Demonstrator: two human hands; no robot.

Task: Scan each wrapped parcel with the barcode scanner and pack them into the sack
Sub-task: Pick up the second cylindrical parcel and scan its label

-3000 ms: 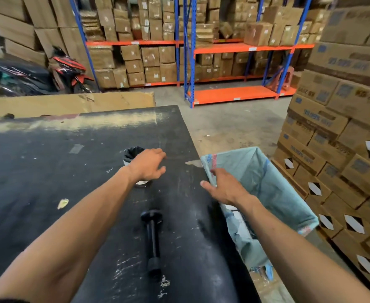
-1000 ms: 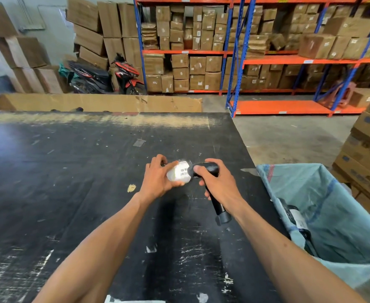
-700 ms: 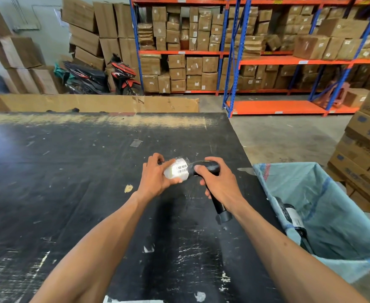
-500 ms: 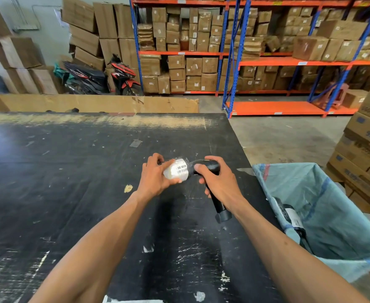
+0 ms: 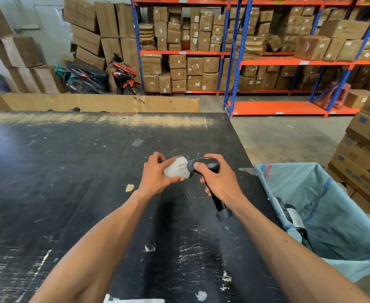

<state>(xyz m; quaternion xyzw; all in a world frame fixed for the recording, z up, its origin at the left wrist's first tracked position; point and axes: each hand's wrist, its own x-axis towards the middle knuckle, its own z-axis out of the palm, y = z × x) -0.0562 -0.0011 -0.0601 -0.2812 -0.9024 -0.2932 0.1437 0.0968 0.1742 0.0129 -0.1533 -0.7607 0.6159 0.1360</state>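
My left hand [image 5: 155, 178] grips a small wrapped parcel [image 5: 177, 169] with a white barcode label facing right, held just above the black table [image 5: 70, 171]. My right hand [image 5: 219, 182] is closed around the black barcode scanner [image 5: 206, 166], whose head points at the label and nearly touches it. The scanner's handle sticks out below my wrist. To the right of the table hangs an open pale blue sack [image 5: 332, 215]. Inside it lies a dark wrapped parcel [image 5: 289, 215] with a white label.
Stacked cartons [image 5: 363, 154] stand on the right behind the sack. A long cardboard sheet [image 5: 92, 102] borders the table's far edge. Blue and orange racks [image 5: 234, 57] full of boxes and a parked motorbike [image 5: 101, 77] fill the background.
Three seconds ago both hands were empty and the scanner lay on the table. Since then my left hand took the parcel and my right took the scanner; over the last second they barely moved.
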